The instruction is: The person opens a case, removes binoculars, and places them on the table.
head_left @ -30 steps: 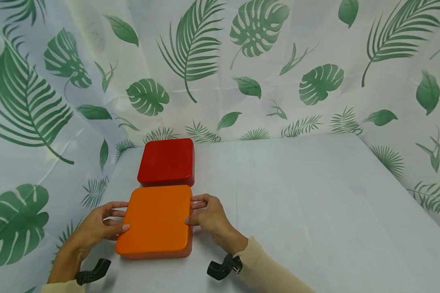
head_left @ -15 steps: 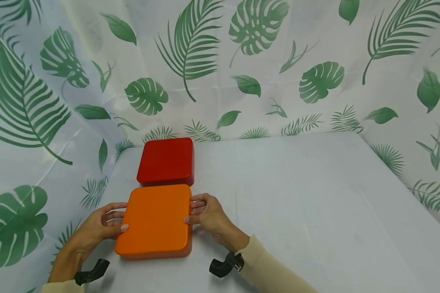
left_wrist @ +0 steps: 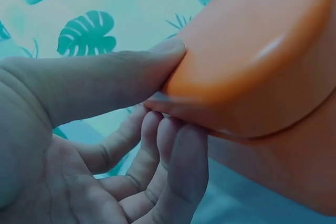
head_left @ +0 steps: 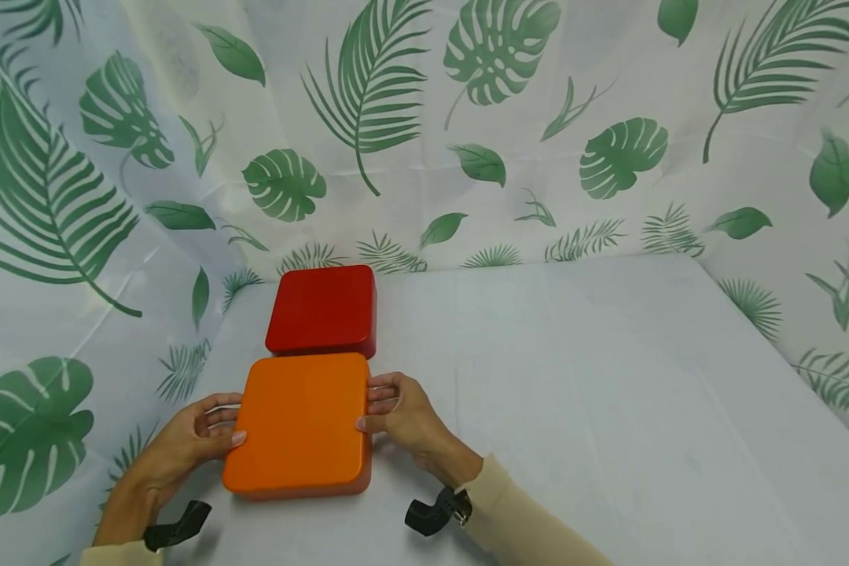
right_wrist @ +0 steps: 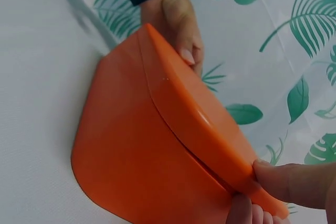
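A square orange box (head_left: 304, 489) with rounded corners rests on the white tabletop, its lid (head_left: 300, 420) on top. My left hand (head_left: 177, 444) grips the lid's left side. In the left wrist view, the thumb (left_wrist: 157, 59) lies on the top edge and the fingertips (left_wrist: 184, 148) are at the lower rim. On the other side, my right hand (head_left: 406, 417) pinches the lid's right edge; its thumb (right_wrist: 286, 179) shows in the right wrist view. There, a narrow dark gap runs between lid and base, wider toward my right hand. The box's inside is hidden.
Directly behind the orange box sits a smaller red box (head_left: 321, 310), which looks closed. The white table (head_left: 573, 393) stretches away to the right. Leaf-patterned sheets (head_left: 396, 118) hang along the back and both sides.
The lid's far edge appears slightly higher against the red box than before. Both hands keep their hold in nearly the same place.
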Demonstrator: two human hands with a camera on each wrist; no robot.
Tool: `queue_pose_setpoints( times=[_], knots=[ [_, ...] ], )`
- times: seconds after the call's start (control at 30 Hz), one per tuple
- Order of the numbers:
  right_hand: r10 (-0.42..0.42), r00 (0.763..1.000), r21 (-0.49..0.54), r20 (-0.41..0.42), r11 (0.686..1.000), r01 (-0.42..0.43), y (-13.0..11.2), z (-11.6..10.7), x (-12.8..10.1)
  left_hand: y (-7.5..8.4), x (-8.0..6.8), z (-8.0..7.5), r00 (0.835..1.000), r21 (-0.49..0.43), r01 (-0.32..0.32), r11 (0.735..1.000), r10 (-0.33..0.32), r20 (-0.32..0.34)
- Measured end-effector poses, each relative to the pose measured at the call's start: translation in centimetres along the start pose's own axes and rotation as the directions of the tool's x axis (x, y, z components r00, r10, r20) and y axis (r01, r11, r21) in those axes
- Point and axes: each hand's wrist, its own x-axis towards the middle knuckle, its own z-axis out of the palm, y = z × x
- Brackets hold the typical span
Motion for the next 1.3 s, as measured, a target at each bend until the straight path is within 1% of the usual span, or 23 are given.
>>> queue_pose_setpoints(
  times=[0.13, 0.27, 0.53, 0.67, 0.77, 0.87, 1.07, 1.13, 1.3],
  knots=[
    [0.011, 1.0, -0.023, -0.019, 1.0, -0.011, 0.0, 0.2, -0.3, 0.2, -0.4, 0.3, 0.999, 0.047, 0.017, 0.999, -0.015, -0.043],
    [0.007, 1.0, -0.027, -0.027, 1.0, -0.008, 0.0, 0.4, -0.7, 0.4, -1.0, 0.5, 0.997, 0.078, 0.022, 0.997, -0.017, -0.07],
    [-0.035, 0.999, -0.015, -0.012, 0.999, 0.035, -0.9, 0.5, -1.4, 1.1, -2.3, 0.7, 0.996, 0.084, -0.024, 0.996, 0.031, -0.084],
    [-0.049, 0.999, -0.018, -0.007, 0.999, 0.049, -1.4, 0.3, -1.8, 1.5, -2.8, 0.9, 0.995, 0.088, -0.025, 0.996, 0.034, -0.094],
    [-0.055, 0.998, -0.019, -0.002, 0.998, 0.055, -1.7, 0.1, -2.1, 1.8, -3.1, 1.2, 0.993, 0.092, -0.012, 0.996, 0.023, -0.118],
    [-0.06, 0.998, -0.021, -0.002, 0.998, 0.06, -1.7, -0.2, -2.3, 2.0, -3.4, 1.7, 0.99, 0.091, -0.013, 0.996, 0.026, -0.141],
    [-0.078, 0.997, -0.017, 0.0, 0.997, 0.078, -1.9, -0.8, -2.6, 2.2, -3.9, 2.5, 0.98, 0.108, -0.073, 0.991, 0.092, -0.179],
    [-0.086, 0.996, -0.012, 0.003, 0.996, 0.086, -1.9, -1.0, -2.8, 2.4, -4.1, 2.9, 0.977, 0.116, -0.08, 0.99, 0.101, -0.189],
    [-0.092, 0.996, -0.01, -0.001, 0.996, 0.092, -2.1, -1.7, -3.1, 3.0, -4.1, 3.6, 0.978, 0.11, -0.064, 0.992, 0.085, -0.193]
  ],
)
